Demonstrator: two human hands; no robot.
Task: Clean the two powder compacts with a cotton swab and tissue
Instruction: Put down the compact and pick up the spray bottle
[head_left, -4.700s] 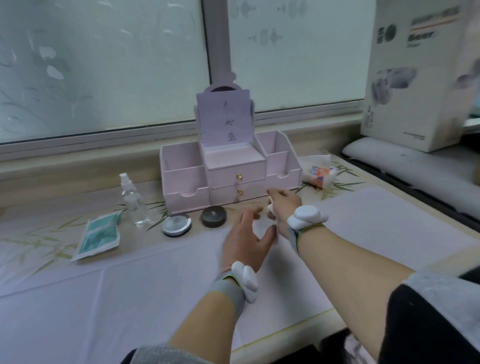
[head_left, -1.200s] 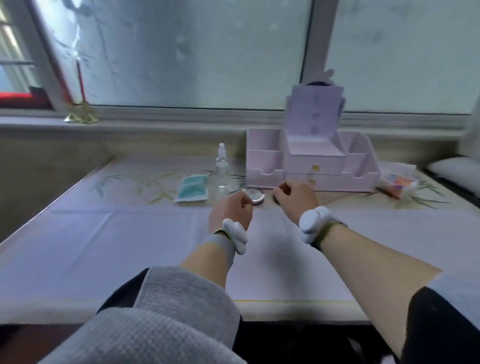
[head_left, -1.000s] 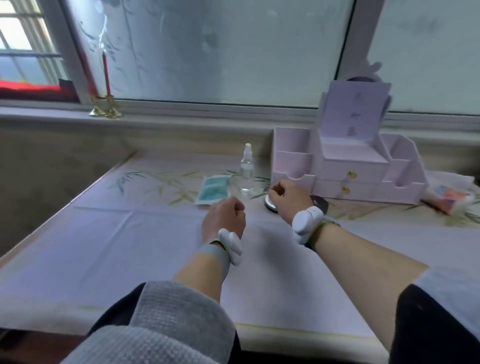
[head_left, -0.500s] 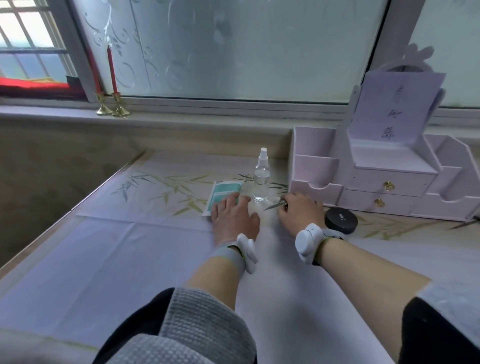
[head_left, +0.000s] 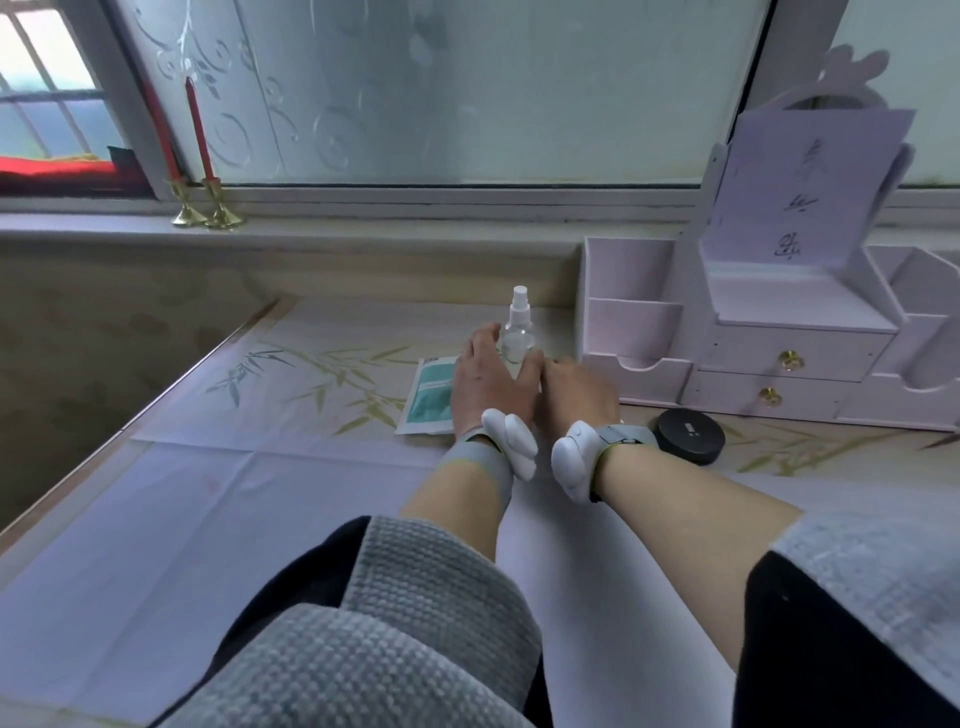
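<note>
Both forearms (head_left: 457, 499) reached from the bottom edge to the centre of the frame, bare beyond grey cuffs (head_left: 415, 597), each wrist strapped with a white pod (head_left: 511, 441). The left grip (head_left: 488, 387) curled thumb and fingers round a small clear bottle (head_left: 519, 332). The right grip (head_left: 579, 389) lay just beside it, knuckles up, its fingers tucked under and hidden.

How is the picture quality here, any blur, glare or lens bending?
Head view: soft, even daylight through the frosted window, no glare, only faint shadows; head view: the wide-angle lens leans the window frame and candles at the left edge; head view: slightly soft overall, label on the black compact unreadable.
</note>
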